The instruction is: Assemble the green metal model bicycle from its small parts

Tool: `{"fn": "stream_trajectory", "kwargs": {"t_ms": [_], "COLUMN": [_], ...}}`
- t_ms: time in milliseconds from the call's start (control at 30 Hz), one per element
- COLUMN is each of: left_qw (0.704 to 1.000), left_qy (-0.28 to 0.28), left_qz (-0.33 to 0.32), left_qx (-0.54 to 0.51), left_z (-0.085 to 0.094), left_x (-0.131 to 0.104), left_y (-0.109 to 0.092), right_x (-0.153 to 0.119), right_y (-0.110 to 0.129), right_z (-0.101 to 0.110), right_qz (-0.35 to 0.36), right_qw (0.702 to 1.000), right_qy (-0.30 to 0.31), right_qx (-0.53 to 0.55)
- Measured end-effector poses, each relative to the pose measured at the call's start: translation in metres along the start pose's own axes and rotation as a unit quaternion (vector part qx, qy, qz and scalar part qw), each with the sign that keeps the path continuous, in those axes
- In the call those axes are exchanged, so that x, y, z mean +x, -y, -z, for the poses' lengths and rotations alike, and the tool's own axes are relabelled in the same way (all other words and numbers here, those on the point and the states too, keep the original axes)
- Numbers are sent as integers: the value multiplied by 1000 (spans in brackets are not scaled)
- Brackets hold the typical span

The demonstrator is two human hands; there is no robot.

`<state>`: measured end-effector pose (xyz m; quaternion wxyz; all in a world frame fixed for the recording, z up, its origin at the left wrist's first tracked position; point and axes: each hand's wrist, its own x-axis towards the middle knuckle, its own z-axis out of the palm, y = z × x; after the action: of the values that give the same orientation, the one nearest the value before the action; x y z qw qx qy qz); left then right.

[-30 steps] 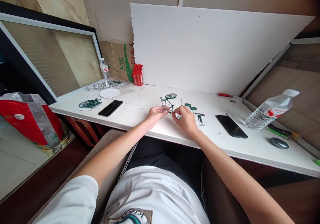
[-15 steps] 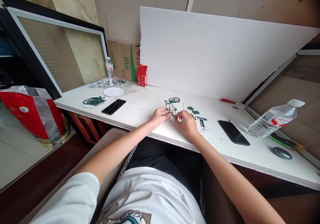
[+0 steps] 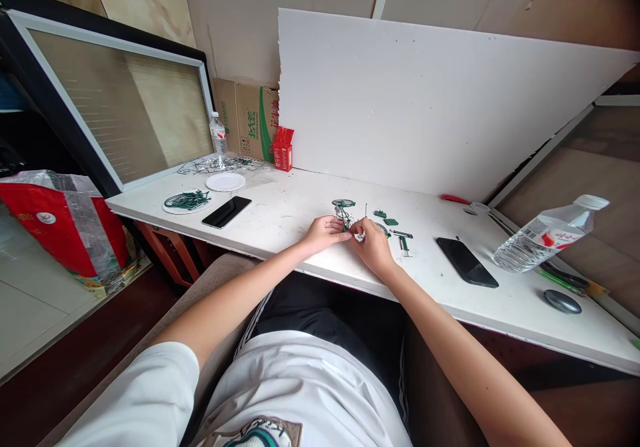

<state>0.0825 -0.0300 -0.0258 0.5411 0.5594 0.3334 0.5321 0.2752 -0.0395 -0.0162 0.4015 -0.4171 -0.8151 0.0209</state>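
A small green model bicycle (image 3: 344,204) is held near the table's front edge, its wheel tilted away from me. My left hand (image 3: 325,232) is closed around its lower part, with the fingers hiding some of the frame. Close against it, my right hand (image 3: 371,240) is pinched, and a thin dark rod (image 3: 366,210) sticks up above its fingers; what lies between the fingertips is too small to make out. Just beyond my right hand are loose green pieces (image 3: 391,222), a partly hidden wheel (image 3: 383,229) and dark narrow parts (image 3: 404,242).
To the left lie a plate of green parts (image 3: 173,210), a white plate (image 3: 235,186) and a phone (image 3: 227,212). A red box (image 3: 283,154) and bottle (image 3: 219,142) stand behind. On the right are a black phone (image 3: 466,262), tilted bottle (image 3: 545,237) and mouse (image 3: 563,302).
The model bicycle has turned and tilted in my left hand, its wheel shifting slightly left. My left fingers have stretched further over it; my right hand stays close beside it.
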Motion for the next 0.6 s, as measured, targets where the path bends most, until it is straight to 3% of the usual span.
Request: {"fn": "stream_trajectory", "kwargs": {"t_ms": [167, 600], "left_qw": [1000, 994], "left_qy": [30, 16], "left_qz": [-7, -65], "left_qx": [-2, 87], "left_z": [0, -1], "left_x": [-3, -4], "left_y": [-5, -5], "right_x": [-1, 1], "right_y": [2, 7], "right_z": [2, 2], "right_qz": [-14, 11], "right_qw": [999, 1000], "right_qy": [10, -18], "right_qx": [27, -5]}}
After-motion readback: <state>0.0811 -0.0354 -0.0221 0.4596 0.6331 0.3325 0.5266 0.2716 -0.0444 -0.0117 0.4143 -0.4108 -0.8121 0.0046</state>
